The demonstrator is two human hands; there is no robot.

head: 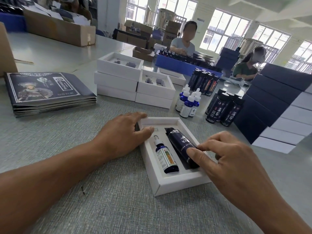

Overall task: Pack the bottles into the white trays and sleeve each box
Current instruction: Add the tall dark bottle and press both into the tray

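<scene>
Pressing the tall dark bottle into its slot, the right hand had thumb and fingers curled on it, while the left hand lay flat and relaxed on the white tray at the bench's near edge. One dropper bottle already lay beside it, so this box looked filled but not yet sleeved. Waiting behind: about six empty trays, five dropper bottles, some four dark bottles, one stack of flat printed sleeves, and stacked finished boxes.
</scene>
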